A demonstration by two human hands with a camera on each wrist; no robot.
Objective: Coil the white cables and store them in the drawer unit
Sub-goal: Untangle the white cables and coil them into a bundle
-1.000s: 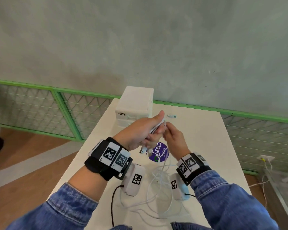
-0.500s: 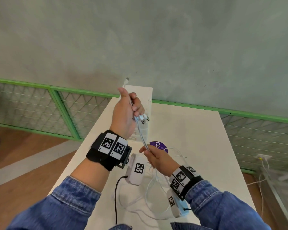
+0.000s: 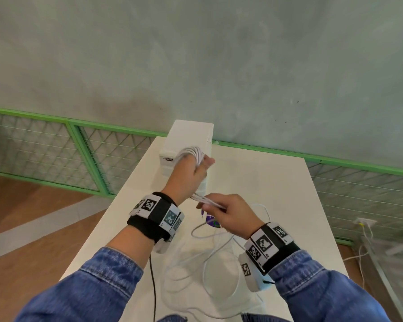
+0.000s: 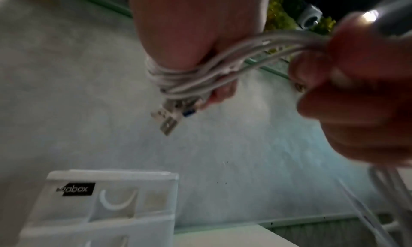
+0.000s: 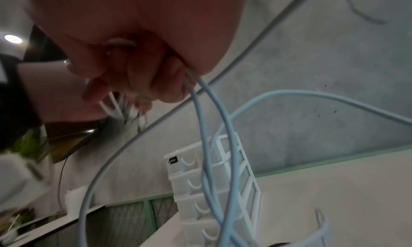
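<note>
Several white cables (image 3: 193, 153) are wound in turns round the fingers of my left hand (image 3: 191, 173), which is raised in front of the white drawer unit (image 3: 191, 133). In the left wrist view the cable turns (image 4: 189, 81) wrap the fingers and USB plugs (image 4: 167, 118) hang below them. My right hand (image 3: 228, 214) grips the same strands (image 3: 207, 201) just below and right of the left hand. From it the loose cable lengths (image 3: 209, 252) trail down in loops onto the white table (image 3: 265, 182). In the right wrist view the strands (image 5: 207, 113) leave the curled fingers (image 5: 142, 78).
The drawer unit (image 5: 214, 185) stands at the table's far left edge with its drawers shut. A purple round sticker (image 3: 211, 223) lies under the right hand. A green mesh fence (image 3: 56, 149) runs behind the table. A black wire (image 3: 153, 287) hangs from the left wristband.
My left hand has turned over and dropped slightly, with more cable turns wound round its fingers. My right hand has risen and moved right, drawing the strands with it.
</note>
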